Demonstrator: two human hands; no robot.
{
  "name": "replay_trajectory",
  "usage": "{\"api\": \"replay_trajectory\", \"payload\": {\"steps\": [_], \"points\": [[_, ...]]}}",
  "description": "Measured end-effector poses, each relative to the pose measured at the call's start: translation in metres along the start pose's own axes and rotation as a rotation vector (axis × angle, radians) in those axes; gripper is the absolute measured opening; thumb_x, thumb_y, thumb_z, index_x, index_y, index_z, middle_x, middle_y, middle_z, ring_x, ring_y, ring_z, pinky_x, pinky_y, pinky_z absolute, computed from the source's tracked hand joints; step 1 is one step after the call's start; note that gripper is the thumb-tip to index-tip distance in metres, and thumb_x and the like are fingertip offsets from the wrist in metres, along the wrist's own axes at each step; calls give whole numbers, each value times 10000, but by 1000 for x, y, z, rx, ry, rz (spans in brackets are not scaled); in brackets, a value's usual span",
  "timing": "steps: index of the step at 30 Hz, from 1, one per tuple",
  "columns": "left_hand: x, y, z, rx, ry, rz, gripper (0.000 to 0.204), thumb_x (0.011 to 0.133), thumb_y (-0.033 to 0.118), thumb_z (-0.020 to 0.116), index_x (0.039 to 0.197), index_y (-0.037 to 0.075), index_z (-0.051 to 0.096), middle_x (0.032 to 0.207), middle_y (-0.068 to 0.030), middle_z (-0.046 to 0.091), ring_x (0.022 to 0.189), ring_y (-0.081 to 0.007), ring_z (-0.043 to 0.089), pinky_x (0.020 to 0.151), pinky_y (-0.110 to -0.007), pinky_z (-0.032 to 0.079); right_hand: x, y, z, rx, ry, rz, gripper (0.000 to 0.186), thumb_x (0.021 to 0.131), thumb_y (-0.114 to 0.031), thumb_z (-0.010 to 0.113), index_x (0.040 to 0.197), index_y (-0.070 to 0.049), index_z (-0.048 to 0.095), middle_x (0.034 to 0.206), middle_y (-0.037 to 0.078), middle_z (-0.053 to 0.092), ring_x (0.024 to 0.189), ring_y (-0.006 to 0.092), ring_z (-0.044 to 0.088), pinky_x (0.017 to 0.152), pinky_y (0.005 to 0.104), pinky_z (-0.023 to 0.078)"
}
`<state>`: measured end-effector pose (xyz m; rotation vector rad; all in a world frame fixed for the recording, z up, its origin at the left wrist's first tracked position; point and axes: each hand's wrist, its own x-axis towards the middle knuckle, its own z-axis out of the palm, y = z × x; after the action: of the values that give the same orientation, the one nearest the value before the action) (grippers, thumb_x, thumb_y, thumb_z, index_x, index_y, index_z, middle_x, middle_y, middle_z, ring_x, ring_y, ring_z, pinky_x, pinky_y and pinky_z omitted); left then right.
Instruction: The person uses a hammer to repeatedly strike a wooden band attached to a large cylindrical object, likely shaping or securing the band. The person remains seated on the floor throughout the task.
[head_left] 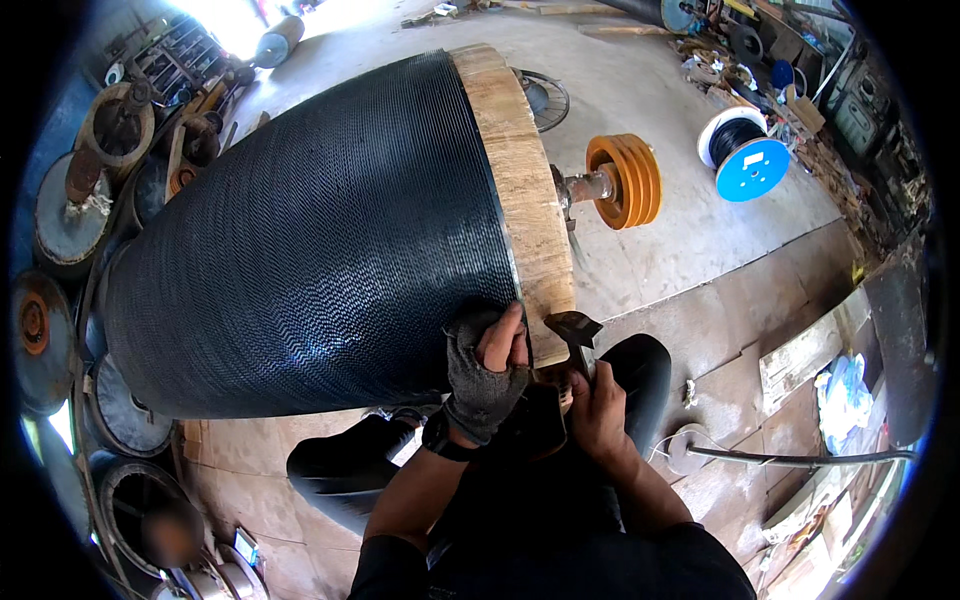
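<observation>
A large roller [320, 240] wrapped in black, finely ridged material lies across in front of me, with a pale wooden band [520, 190] around its right end. My left hand [478, 375], in a grey glove with bare fingertips, is closed at the seam between the black wrap and the wood. Whatever its fingers pinch there is too small to make out. Beside the wooden band, my bare right hand [598, 410] grips a hammer [574, 328] by its handle, close to the dark head. The hammer head is near the band's lower edge.
An orange grooved pulley [628, 182] sticks out on a shaft from the roller's right end. Beyond it stands a blue-and-white spool [750, 165] of black cable. Rollers [72, 205] crowd the left side. Planks [815, 350] and scrap line the right, near a rod [800, 458].
</observation>
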<state>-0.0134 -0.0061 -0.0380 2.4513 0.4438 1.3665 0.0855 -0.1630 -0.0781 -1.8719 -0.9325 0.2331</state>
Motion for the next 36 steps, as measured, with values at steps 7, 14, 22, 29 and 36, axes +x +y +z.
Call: {"api": "replay_trajectory", "payload": {"steps": [7,14,22,29,36], "points": [[23,7,-12,133,-125,-29,559,789,-18,664,1329,16,524,921,-79,665,861,-233,622,833,-399,474,9,-4,2,49,37,-39,169,963,-119,588,1006,17,497,775,244,617,689,430,627,574,444,477],[36,17,3,20,-85,-168,719,749,19,700,1393,-6,381,852,-72,601,780,-212,586,755,-398,464,9,-17,-9,76,4,-89,245,940,-111,603,1106,32,494,832,268,633,748,460,645,616,476,517],[42,20,2,30,-204,-330,810,741,69,726,1429,-75,324,863,-88,628,824,-242,596,824,-440,451,16,-25,-16,16,58,-245,237,921,-99,611,1055,49,484,747,245,614,661,440,636,572,485,510],[43,20,4,52,-146,-252,833,755,78,730,1443,-93,294,852,-79,624,832,-253,592,835,-449,459,21,-28,-16,77,74,-225,252,941,-138,592,1072,49,485,793,259,638,687,460,640,573,494,510],[25,26,-5,172,-11,-89,749,789,72,717,1433,-55,356,1061,-151,613,942,-270,603,846,-461,483,28,-36,-23,43,-11,-59,221,942,-55,485,1116,75,526,868,271,656,799,412,690,670,421,544]]}}
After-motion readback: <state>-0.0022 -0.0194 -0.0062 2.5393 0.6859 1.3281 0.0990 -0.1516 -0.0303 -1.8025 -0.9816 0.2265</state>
